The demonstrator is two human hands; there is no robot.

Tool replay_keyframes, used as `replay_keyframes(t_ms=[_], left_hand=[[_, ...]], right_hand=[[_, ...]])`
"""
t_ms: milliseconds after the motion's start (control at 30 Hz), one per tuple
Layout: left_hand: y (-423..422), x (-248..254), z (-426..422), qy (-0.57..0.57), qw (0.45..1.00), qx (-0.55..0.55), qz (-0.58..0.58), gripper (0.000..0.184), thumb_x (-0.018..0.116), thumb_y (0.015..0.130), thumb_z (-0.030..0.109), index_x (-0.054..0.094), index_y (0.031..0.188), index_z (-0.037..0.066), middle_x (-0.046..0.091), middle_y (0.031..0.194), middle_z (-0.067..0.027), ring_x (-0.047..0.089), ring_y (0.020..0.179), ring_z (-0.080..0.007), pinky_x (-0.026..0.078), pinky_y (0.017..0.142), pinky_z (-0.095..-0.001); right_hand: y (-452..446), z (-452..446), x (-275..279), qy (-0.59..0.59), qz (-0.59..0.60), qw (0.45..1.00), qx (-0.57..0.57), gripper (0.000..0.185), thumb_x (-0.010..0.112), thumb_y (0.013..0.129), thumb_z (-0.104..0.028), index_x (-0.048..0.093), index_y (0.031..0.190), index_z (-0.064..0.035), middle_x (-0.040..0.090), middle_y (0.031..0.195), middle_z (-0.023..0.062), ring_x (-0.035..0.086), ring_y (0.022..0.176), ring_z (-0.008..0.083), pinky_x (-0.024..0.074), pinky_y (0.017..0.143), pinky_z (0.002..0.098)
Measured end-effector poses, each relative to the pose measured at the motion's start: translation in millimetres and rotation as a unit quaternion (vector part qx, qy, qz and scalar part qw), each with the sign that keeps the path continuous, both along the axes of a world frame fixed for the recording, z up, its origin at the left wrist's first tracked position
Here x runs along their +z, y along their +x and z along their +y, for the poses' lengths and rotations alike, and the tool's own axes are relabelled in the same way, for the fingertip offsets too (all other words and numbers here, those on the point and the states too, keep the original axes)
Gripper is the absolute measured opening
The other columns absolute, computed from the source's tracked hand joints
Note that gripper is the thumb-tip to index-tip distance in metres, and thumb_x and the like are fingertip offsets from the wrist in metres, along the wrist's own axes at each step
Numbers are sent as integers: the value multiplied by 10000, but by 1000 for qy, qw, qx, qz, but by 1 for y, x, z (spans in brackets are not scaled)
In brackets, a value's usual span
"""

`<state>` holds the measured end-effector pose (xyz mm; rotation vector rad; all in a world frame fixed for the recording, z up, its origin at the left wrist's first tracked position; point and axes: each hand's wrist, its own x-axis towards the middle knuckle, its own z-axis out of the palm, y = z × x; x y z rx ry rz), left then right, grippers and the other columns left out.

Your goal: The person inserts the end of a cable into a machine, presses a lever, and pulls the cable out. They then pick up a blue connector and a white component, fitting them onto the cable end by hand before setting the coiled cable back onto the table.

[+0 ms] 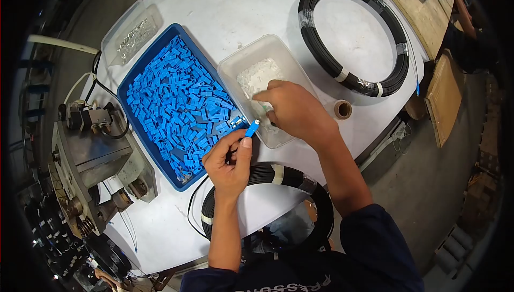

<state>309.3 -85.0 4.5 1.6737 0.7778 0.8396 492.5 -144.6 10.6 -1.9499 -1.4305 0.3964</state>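
My left hand (230, 166) pinches a blue fiber optic connector (252, 128) between thumb and fingers, its pale tip pointing up. A black cable coil (262, 175) lies below that hand at the table's near edge, bound with pale tape. My right hand (300, 112) reaches over a translucent plastic container (230, 64) holding small white pieces (261, 73). Its index finger and thumb are apart; the other fingers are partly hidden. Left of the container, a blue tray (124, 85) is full of loose blue connector housings (174, 96).
A second black cable coil (308, 32) with blue-tipped ends lies at the far right. Near it stands a brown cardboard tube (342, 110). A clear box (110, 40) sits at the back left. A metal machine (96, 147) borders the left side of the white table (214, 2).
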Motion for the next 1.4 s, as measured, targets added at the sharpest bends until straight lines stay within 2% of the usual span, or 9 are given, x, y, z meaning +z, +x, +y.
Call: replay_keyframes(t_ms=[67,167,267,533,767,867,1067,1167,1400], left_hand=[[-2,-2,1,-2,1000,-6,4,106,711,872,40,725,964,-11,557,649,39,395,558,-17,298,512,-188],[-2,-2,0,-10,1000,-5,0,110,714,872,43,725,967,-11,559,650,39,394,559,-15,296,511,-187],[-1,-1,0,-11,1000,-5,-1,111,715,872,45,725,968,-11,560,651,39,393,560,-14,295,511,-185],[-1,0,1,-10,1000,-20,6,126,706,882,50,718,991,-13,561,652,40,396,564,-13,298,513,-188],[2,-2,4,-46,999,-20,7,250,748,858,83,689,1094,24,375,620,69,324,577,-34,263,534,-198],[9,4,3,-38,998,-30,46,303,792,819,94,682,1097,42,311,630,68,310,603,-49,255,545,-208],[24,15,3,-119,991,-7,61,302,748,877,65,654,1159,14,317,657,110,284,605,-2,252,567,-171],[32,15,6,-100,992,19,69,242,767,846,90,708,1076,40,336,583,71,300,544,-37,255,500,-230],[40,11,9,-1,993,-15,114,262,754,828,77,758,1090,65,392,585,-1,333,542,-63,282,495,-243]], right_hand=[[0,3,6,-89,31,996,3,247,686,733,3,731,976,6,660,843,167,652,796,357,515,735,422],[2,4,6,-63,38,997,12,136,606,783,-76,714,784,7,631,804,230,638,791,403,513,720,476],[5,3,6,-5,47,999,7,137,602,790,-70,711,805,12,645,787,235,647,772,402,520,711,466],[10,3,16,-38,93,995,8,121,635,802,-78,685,849,21,651,741,208,637,677,363,505,667,418],[7,0,6,14,65,997,24,221,721,815,-138,571,778,20,594,628,166,596,589,333,460,586,403],[8,-1,23,-93,115,989,10,185,720,828,-130,622,822,27,633,652,163,610,583,333,479,597,393],[5,-9,22,-43,150,988,9,179,692,856,-102,685,948,51,681,712,158,613,565,254,505,619,325],[4,-8,36,-77,195,978,10,138,640,842,-75,698,905,33,653,736,206,631,670,364,483,642,412],[7,-11,32,-39,216,975,-7,145,621,847,-76,697,908,31,636,690,190,598,602,349,452,586,401]])
